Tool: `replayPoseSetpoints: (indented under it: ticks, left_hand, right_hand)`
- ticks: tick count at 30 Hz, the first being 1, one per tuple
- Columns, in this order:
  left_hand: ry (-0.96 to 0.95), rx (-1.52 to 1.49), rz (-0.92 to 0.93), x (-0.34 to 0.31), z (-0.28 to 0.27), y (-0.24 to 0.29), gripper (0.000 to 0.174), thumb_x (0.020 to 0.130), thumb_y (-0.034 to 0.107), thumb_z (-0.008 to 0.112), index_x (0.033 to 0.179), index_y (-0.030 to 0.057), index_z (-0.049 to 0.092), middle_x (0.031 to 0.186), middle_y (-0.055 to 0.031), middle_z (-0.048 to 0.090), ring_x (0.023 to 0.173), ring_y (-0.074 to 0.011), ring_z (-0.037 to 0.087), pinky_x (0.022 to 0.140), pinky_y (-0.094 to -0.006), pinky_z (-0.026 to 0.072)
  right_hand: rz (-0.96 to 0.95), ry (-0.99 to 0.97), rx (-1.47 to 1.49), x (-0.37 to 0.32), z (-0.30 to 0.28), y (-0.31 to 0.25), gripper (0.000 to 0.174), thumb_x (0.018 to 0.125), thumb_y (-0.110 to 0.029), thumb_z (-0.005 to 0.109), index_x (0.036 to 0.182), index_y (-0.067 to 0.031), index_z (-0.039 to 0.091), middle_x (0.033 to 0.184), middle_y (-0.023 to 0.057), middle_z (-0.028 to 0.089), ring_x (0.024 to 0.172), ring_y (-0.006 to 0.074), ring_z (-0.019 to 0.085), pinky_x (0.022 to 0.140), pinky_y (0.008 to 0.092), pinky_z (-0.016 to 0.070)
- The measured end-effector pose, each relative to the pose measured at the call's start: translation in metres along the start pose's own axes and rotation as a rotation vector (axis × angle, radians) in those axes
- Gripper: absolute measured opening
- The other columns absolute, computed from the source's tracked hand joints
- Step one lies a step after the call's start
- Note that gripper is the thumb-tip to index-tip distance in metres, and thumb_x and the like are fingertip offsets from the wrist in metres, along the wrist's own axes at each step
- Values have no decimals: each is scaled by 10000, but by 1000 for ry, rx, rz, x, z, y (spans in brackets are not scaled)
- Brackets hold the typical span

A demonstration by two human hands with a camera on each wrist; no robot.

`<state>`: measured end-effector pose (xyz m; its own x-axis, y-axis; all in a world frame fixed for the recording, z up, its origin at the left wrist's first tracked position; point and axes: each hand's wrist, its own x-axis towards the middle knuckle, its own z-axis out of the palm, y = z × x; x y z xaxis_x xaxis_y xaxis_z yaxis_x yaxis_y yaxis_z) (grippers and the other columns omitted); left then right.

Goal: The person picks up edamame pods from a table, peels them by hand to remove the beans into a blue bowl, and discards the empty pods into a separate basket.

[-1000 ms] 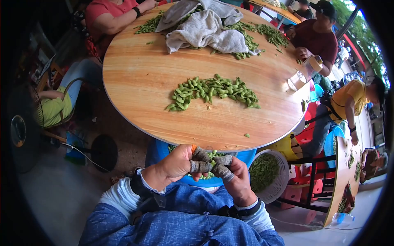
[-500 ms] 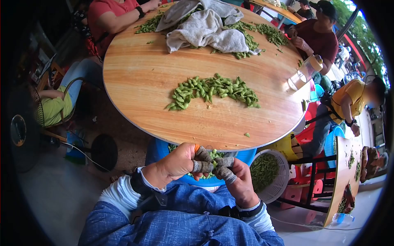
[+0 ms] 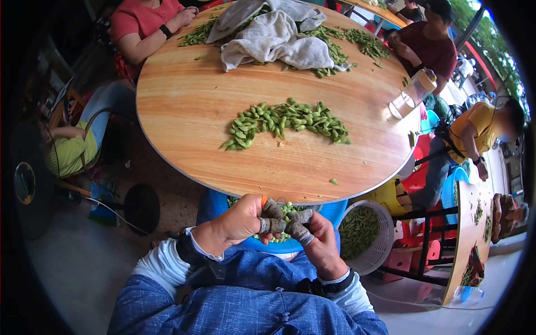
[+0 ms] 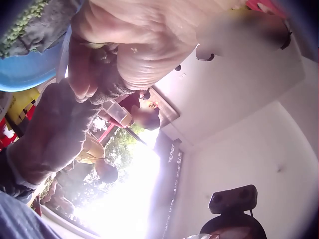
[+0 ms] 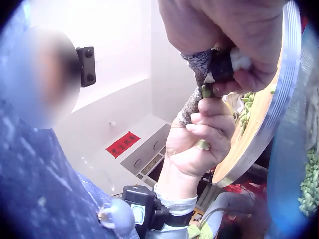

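Note:
Over a blue basin [image 3: 334, 214] at the table's near edge, my left hand [image 3: 237, 223] and right hand [image 3: 324, 248] meet at the fingertips. Grey knitted covers wrap the thumbs and forefingers, with an orange band on one left finger. In the right wrist view, a green soybean pod [image 5: 206, 91] is pinched between the fingertips of both hands. Another green piece [image 5: 203, 145] shows against the left palm, under the curled fingers. Shelled green beans [image 3: 287, 209] lie in the basin below. The fingers mostly hide the pod in the head view.
A pile of soybean pods [image 3: 285, 123] lies on the round wooden table [image 3: 190, 111]. Farther back are grey cloths [image 3: 276, 42] over more pods, and a clear bottle [image 3: 413, 94] stands at the right. A white basket [image 3: 385, 234] of pods sits beside the basin. Other people sit around.
My hands stay together in nearly the same place, with small finger shifts at the pod. The head view has shifted slightly. The person in red at the back has drawn an arm back.

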<state>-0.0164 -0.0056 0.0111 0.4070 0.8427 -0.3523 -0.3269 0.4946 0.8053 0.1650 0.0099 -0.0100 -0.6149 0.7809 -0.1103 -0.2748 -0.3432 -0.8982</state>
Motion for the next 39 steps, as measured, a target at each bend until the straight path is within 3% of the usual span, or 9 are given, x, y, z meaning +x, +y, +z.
replayPoseSetpoints:
  ticks: [3, 7, 13, 19, 22, 23, 29, 34, 39]
  left_hand:
    - [92, 292, 179, 3, 0, -14, 166, 734, 25, 570, 889, -19, 531, 691, -71, 578, 586, -133, 563, 518, -230, 465]
    - [260, 1286, 729, -3, 12, -13, 416, 581, -24, 550, 993, -34, 497, 883, -182, 542, 808, -331, 535, 697, -377, 459]
    - [267, 1220, 837, 0, 12, -28, 445, 613, -31, 508, 1056, -13, 470, 917, -193, 536, 859, -338, 528, 734, -375, 447]
    - [290, 681, 567, 2, 19, -37, 241, 840, 34, 407, 1067, -21, 465, 926, -112, 555, 843, -187, 539, 728, -272, 427]
    - [265, 462, 515, 8, 14, -38, 219, 867, 85, 417, 1050, -20, 473, 873, -60, 558, 784, -107, 514, 687, -245, 431]
    - [182, 262, 237, 1, 9, -31, 198, 850, 74, 459, 1020, -24, 486, 807, -35, 558, 712, -74, 504, 635, -208, 427]
    - [129, 316, 222, 2, 1, -31, 161, 825, 10, 454, 978, -17, 496, 788, -2, 528, 676, -50, 476, 585, -187, 410]
    - [296, 40, 125, 13, 0, -56, 187, 766, -45, 385, 902, 18, 497, 742, 5, 516, 601, -65, 455, 553, -200, 396]
    - [201, 1200, 128, 5, 1, -39, 347, 673, 22, 511, 1020, 22, 521, 931, -166, 564, 889, -293, 553, 737, -326, 443]
  right_hand:
    - [-18, 59, -22, 2, 1, 1, 218, 807, -91, 558, 984, 24, 507, 942, 53, 570, 864, 111, 518, 785, 245, 403]
    - [-54, 118, -38, 2, 3, -1, 228, 808, -80, 555, 999, 34, 506, 957, 62, 573, 882, 116, 522, 791, 245, 407]
    - [-97, 95, -2, 0, 4, -1, 209, 807, -84, 557, 975, 36, 522, 943, 62, 583, 859, 112, 532, 778, 248, 417]
    - [-118, 87, 33, 0, 1, 9, 208, 807, -92, 560, 973, 28, 525, 921, 51, 583, 841, 108, 529, 766, 246, 417]
    - [-131, 65, 25, -1, 2, 9, 187, 807, -83, 559, 956, 24, 529, 906, 42, 583, 835, 108, 528, 762, 244, 415]
    - [-116, 56, 10, -2, 2, 8, 182, 806, -80, 559, 952, 24, 529, 901, 42, 584, 828, 109, 529, 755, 243, 418]
    - [-82, 51, -322, -2, 6, 3, 108, 783, -31, 564, 865, 36, 545, 801, 73, 589, 738, 106, 534, 636, 251, 433]
    - [-258, 67, -887, 2, 5, 13, 124, 660, 20, 594, 778, 1, 562, 693, 169, 543, 652, 326, 538, 566, 348, 435]
    - [-257, 244, -878, -14, -30, 13, 132, 657, 25, 591, 782, -20, 595, 717, 139, 577, 673, 276, 573, 588, 331, 458]
